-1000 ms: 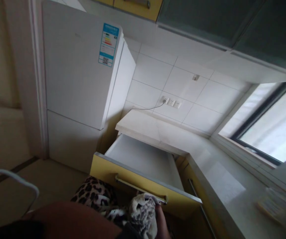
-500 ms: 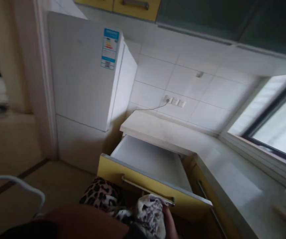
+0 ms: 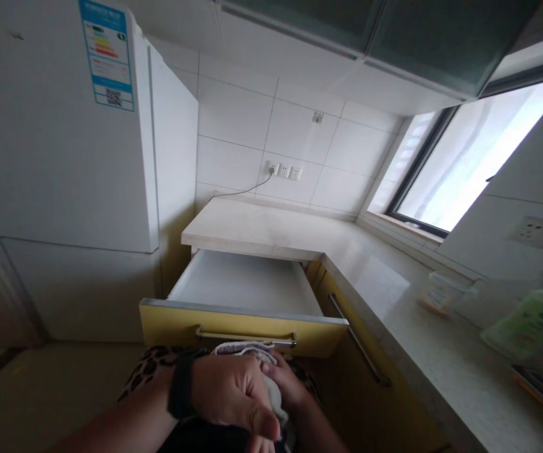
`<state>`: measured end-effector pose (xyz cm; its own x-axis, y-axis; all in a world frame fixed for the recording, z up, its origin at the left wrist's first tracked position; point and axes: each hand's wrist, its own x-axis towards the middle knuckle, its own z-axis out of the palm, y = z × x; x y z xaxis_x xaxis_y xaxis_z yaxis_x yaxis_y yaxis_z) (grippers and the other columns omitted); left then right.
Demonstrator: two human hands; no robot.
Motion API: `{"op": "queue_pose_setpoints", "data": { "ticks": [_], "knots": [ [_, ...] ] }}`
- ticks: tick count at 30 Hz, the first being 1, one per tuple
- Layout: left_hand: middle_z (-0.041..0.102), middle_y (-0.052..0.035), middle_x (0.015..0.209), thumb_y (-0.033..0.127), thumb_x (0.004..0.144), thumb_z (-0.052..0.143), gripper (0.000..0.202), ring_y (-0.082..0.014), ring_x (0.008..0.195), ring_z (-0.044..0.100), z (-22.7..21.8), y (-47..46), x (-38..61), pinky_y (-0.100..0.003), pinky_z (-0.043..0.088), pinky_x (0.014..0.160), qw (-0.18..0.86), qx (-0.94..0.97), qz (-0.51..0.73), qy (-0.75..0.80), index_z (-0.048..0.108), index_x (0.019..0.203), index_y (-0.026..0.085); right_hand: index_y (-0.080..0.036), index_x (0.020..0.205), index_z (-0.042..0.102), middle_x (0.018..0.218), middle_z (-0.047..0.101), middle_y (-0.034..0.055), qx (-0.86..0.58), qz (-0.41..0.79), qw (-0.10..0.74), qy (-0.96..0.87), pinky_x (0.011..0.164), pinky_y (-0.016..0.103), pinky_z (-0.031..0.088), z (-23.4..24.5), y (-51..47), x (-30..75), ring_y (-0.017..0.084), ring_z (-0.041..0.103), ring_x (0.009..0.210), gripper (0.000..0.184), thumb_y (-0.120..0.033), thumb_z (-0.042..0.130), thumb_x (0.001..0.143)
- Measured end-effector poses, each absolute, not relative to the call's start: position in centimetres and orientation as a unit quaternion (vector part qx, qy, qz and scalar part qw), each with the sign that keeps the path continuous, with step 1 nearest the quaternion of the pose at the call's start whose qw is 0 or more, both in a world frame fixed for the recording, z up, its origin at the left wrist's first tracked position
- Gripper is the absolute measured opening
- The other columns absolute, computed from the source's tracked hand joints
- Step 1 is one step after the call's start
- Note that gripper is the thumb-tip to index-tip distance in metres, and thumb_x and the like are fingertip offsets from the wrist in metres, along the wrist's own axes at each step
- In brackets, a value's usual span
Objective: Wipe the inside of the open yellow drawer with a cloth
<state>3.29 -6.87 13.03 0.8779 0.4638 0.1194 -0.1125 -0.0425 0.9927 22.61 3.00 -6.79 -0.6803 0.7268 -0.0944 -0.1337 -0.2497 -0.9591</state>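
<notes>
Both my hands are at the bottom centre, clasped round a bunched white patterned cloth (image 3: 251, 350). My left hand (image 3: 233, 393), with a black band on its wrist, is closed over the cloth from the left. My right hand (image 3: 289, 380) grips it from the right, fingers curled into the fabric. They sit just in front of an open yellow drawer (image 3: 181, 324) with a metal bar handle (image 3: 245, 335). The drawer's white inside shows nothing in it.
A white fridge (image 3: 63, 157) stands at the left. A pale L-shaped counter (image 3: 370, 277) runs back to a tiled wall with sockets (image 3: 283, 170) and along under a window (image 3: 469, 157). Packets and a green bag (image 3: 530, 321) lie on the counter at right. Leopard-print fabric (image 3: 146, 371) is below.
The view has swung right and down. My left hand has come into view and closed over the cloth, which only the right hand held before.
</notes>
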Motion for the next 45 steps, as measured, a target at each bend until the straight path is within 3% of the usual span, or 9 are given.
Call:
{"op": "queue_pose_setpoints", "data": {
  "ticks": [2, 4, 9, 14, 17, 25, 33, 45],
  "knots": [
    [0.059, -0.0075, 0.054, 0.072, 0.092, 0.056, 0.071, -0.0125, 0.051, 0.053, 9.6, -6.3, 2.6, -0.027, 0.049, 0.067, 0.711, 0.661, 0.195, 0.138, 0.058, 0.049, 0.016, -0.014, 0.12, 0.069, 0.115, 0.07, 0.0141, -0.303, 0.751, 0.283, -0.514, 0.095, 0.038, 0.053, -7.1, 2.9, 22.3, 0.025, 0.069, 0.101, 0.088, -0.056, 0.094, 0.048],
    [0.051, -0.0041, 0.048, 0.071, 0.092, 0.058, 0.072, -0.009, 0.045, 0.046, 6.7, -6.0, 1.7, -0.025, 0.037, 0.056, 0.686, 0.657, 0.221, 0.223, 0.053, 0.046, 0.015, -0.012, 0.116, 0.07, 0.11, 0.072, 0.0133, -0.317, 0.763, 0.277, -0.49, 0.086, 0.033, 0.054, -7.3, 2.8, 22.1, 0.023, 0.069, 0.092, 0.086, -0.05, 0.097, 0.043],
    [0.031, 0.0008, 0.042, 0.067, 0.091, 0.062, 0.074, -0.0069, 0.041, 0.03, 1.4, -6.1, 0.0, -0.029, 0.017, 0.05, 0.759, 0.542, 0.294, 0.207, 0.035, 0.044, 0.016, -0.013, 0.108, 0.071, 0.102, 0.072, 0.0109, -0.251, 0.796, 0.307, -0.457, 0.091, 0.035, 0.055, -6.6, 2.4, 21.4, 0.019, 0.07, 0.087, 0.058, -0.039, 0.092, 0.06],
    [0.022, 0.0034, 0.04, 0.07, 0.085, 0.067, 0.08, -0.0031, 0.035, 0.018, -2.8, -6.0, -1.1, -0.026, 0.007, 0.042, 0.804, 0.443, 0.334, 0.213, 0.026, 0.043, 0.016, -0.015, 0.108, 0.072, 0.097, 0.072, 0.0093, -0.226, 0.813, 0.336, -0.419, 0.097, 0.039, 0.054, -5.5, 1.8, 20.9, 0.019, 0.071, 0.086, 0.053, -0.036, 0.09, 0.063],
    [0.021, 0.0055, 0.04, 0.074, 0.07, 0.079, 0.084, -0.0012, 0.033, 0.016, -4.7, -5.5, -1.6, -0.022, 0.002, 0.04, 0.813, 0.352, 0.361, 0.292, 0.023, 0.046, 0.016, -0.014, 0.111, 0.072, 0.101, 0.072, 0.0107, -0.211, 0.809, 0.336, -0.434, 0.095, 0.039, 0.054, -5.1, 1.3, 20.7, 0.02, 0.071, 0.087, 0.052, -0.037, 0.089, 0.067],
    [0.021, 0.0078, 0.043, 0.071, 0.057, 0.088, 0.083, -0.0018, 0.035, 0.016, -5.3, -4.9, -1.7, -0.021, 0.002, 0.038, 0.787, 0.255, 0.415, 0.378, 0.025, 0.051, 0.018, -0.014, 0.127, 0.069, 0.115, 0.069, 0.0138, -0.159, 0.808, 0.299, -0.482, 0.1, 0.038, 0.052, -4.2, 1.2, 19.8, 0.02, 0.069, 0.098, 0.061, -0.04, 0.085, 0.074],
    [0.019, 0.0066, 0.042, 0.07, 0.065, 0.083, 0.077, -0.0027, 0.034, 0.016, -4.9, -5.0, -1.2, -0.024, 0.001, 0.04, 0.775, 0.274, 0.434, 0.368, 0.028, 0.049, 0.018, -0.011, 0.114, 0.073, 0.099, 0.071, 0.012, -0.177, 0.831, 0.295, -0.437, 0.087, 0.031, 0.056, -4.9, 1.9, 19.9, 0.017, 0.071, 0.084, 0.056, -0.039, 0.089, 0.068],
    [0.02, 0.0072, 0.043, 0.075, 0.063, 0.08, 0.074, -0.0044, 0.038, 0.013, -6.4, -4.2, -0.8, -0.027, 0.0, 0.042, 0.747, 0.328, 0.423, 0.394, 0.034, 0.053, 0.02, -0.012, 0.117, 0.072, 0.108, 0.071, 0.0148, -0.19, 0.836, 0.301, -0.418, 0.102, 0.044, 0.053, -5.9, 2.2, 20.9, 0.023, 0.072, 0.094, 0.049, -0.037, 0.084, 0.076]
  ]
}}
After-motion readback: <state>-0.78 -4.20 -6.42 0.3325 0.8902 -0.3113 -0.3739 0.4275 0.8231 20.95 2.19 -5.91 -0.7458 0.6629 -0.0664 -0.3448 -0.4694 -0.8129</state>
